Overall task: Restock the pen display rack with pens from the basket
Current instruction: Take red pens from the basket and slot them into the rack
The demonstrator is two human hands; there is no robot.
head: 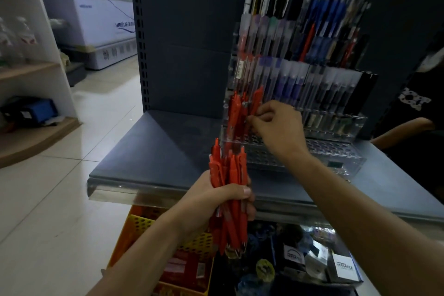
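Note:
My left hand (222, 197) grips a thick bundle of red pens (229, 190), held upright in front of the shelf edge. My right hand (276, 125) reaches to the clear acrylic pen display rack (331, 151) and pinches a red pen (254, 103) standing in the rack's lower left slots, beside several other red pens (234, 113). Higher tiers of the rack hold clear, purple, blue and black pens (300, 79). The yellow-orange perforated basket (144, 226) sits on the floor below the shelf, partly hidden by my left arm.
The rack stands on a grey metal shelf (156, 151) with a clear price strip along its front. Boxes and packets (343, 267) fill the shelf below. A white chest freezer (101, 24) and a wooden shelf unit (31, 79) stand to the left. Another person's arm (403, 130) is at right.

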